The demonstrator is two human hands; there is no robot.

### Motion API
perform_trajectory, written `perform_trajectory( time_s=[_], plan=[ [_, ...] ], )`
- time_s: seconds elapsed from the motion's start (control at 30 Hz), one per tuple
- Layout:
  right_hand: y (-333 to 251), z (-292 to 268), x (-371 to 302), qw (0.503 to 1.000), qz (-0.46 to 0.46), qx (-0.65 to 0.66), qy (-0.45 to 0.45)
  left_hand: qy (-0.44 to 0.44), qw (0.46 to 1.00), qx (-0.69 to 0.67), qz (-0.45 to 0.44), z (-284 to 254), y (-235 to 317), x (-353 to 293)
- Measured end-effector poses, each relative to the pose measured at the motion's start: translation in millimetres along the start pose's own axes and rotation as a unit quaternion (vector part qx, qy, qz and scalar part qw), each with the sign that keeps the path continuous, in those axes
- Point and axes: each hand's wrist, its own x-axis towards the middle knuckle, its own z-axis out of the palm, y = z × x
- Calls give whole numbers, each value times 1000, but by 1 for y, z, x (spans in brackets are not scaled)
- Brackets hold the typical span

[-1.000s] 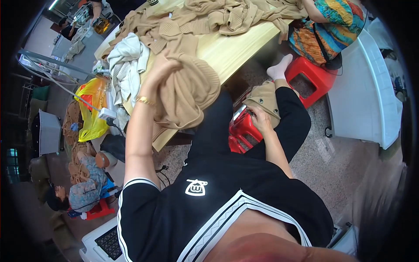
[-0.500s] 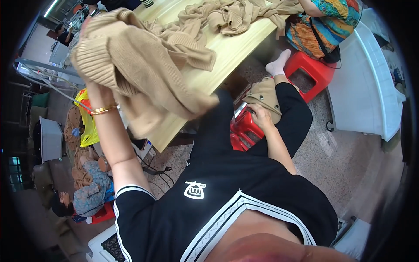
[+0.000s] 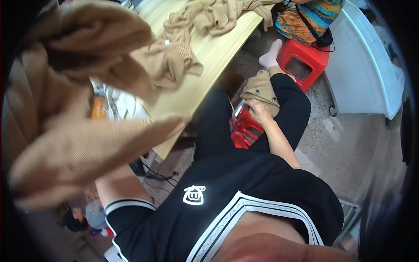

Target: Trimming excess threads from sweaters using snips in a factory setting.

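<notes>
A tan ribbed-knit sweater (image 3: 96,148) hangs in the air at the left, large, close and blurred. My left forearm (image 3: 124,185) reaches up behind it, and the cloth covers my left hand, so the fingers are hidden; the sweater is borne up on that arm's side. Between my knees, a tan knit cardigan (image 3: 262,89) with dark buttons lies bunched by my right leg, over a red plastic stool (image 3: 245,124). My right hand (image 3: 258,111) is on the cardigan's near edge, its fingers bent over the cloth. Beside those fingers is a shiny silvery edge I cannot make out.
More tan knitwear (image 3: 218,17) is heaped along the pale wooden table (image 3: 218,56). Another person sits on a red stool (image 3: 305,56) at the far right, near a large white bin (image 3: 366,65). Black cables (image 3: 159,174) trail below the table corner. Someone else (image 3: 83,218) sits at lower left.
My left arm has swung the sweater left and toward me, off the table corner, and it now covers my hand. My right hand stays at the cardigan. The view has shifted slightly.
</notes>
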Motion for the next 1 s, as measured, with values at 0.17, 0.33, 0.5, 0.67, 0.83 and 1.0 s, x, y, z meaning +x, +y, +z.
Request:
perform_trajectory(
  time_s=[0.17,0.33,0.5,0.67,0.83,1.0],
  plan=[
    [15,16,-5,998,-48,23,41,-155,984,86,12,-60,31,36],
    [24,19,-7,995,-33,31,87,-346,935,74,33,-16,21,61],
    [32,6,-22,991,133,-22,14,-341,930,111,-80,17,26,125],
    [26,7,-19,947,237,-113,-183,-114,979,-34,163,5,118,342],
    [4,1,-9,965,207,-87,-135,113,899,299,299,-61,190,461],
    [9,2,-18,967,201,-91,-124,92,887,283,354,-7,155,362]
  ],
)
